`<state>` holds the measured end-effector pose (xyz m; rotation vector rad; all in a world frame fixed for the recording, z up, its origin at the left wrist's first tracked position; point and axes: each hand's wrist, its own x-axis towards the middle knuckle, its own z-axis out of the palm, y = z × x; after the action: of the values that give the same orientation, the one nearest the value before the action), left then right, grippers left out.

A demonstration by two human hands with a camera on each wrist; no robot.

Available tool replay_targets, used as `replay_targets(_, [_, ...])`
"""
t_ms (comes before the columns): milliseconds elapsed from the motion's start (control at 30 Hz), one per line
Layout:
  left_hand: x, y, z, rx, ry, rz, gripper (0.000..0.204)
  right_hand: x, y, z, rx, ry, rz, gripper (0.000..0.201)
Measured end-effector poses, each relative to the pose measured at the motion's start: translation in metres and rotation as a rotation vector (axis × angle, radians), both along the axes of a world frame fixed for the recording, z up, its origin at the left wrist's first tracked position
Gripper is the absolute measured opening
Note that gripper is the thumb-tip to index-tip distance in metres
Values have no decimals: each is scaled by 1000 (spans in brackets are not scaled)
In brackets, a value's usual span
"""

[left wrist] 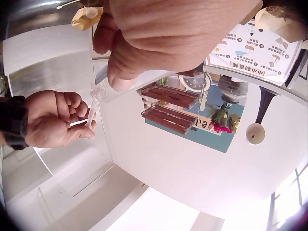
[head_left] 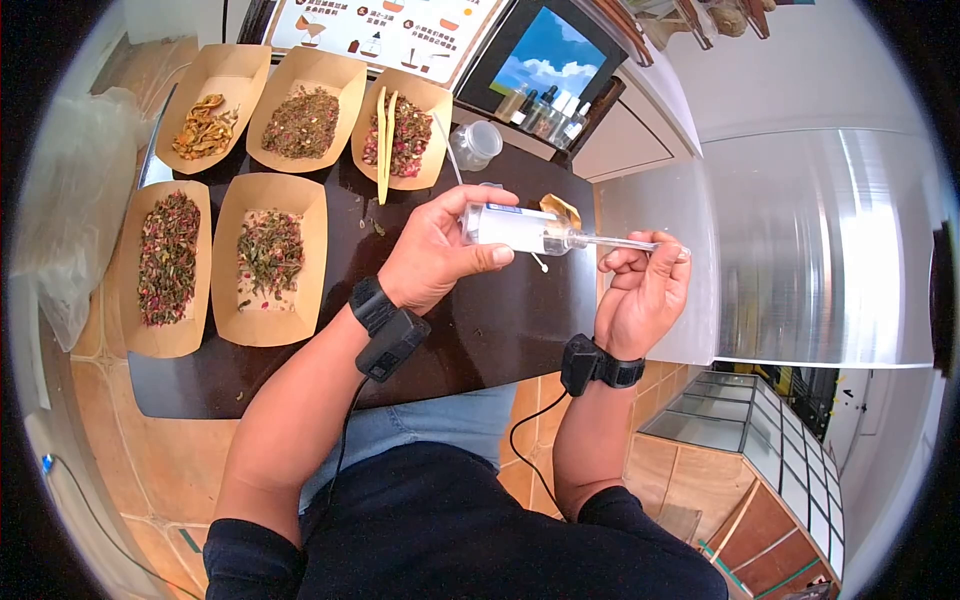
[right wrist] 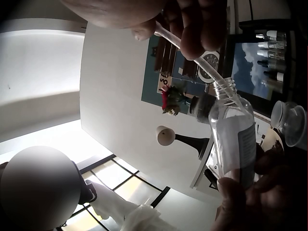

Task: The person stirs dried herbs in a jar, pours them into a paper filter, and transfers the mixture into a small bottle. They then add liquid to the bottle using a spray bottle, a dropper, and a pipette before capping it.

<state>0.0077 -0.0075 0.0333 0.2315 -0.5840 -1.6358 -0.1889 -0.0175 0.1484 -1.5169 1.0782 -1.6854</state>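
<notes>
My left hand [head_left: 435, 250] grips a clear bottle [head_left: 515, 229] with a white label, held on its side over the dark table. The bottle's uncapped, threaded neck points toward my right hand [head_left: 645, 290]. Between thumb and fingers, that hand pinches a slim clear plastic dropper [head_left: 620, 242]. In the right wrist view, the dropper [right wrist: 209, 67] runs at a slant into the mouth of the bottle [right wrist: 233, 134]. From the left wrist, most of the bottle is hidden behind the left hand [left wrist: 168, 38], with the right hand [left wrist: 53, 118] at the dropper's outer end.
Several brown paper trays [head_left: 222, 330] of dried petals and herbs stand at left. Yellow tongs [head_left: 385, 150] lie across one. Behind the hands are a clear jar [head_left: 477, 145] and a rack of small bottles [head_left: 545, 115]. A yellowish piece [head_left: 562, 210] lies beyond the bottle.
</notes>
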Motion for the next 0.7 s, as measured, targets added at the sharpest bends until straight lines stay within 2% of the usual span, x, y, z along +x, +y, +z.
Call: replay_targets(700, [-1, -1, -1, -12, 2, 10, 56, -2, 1, 1, 18, -17, -16, 32])
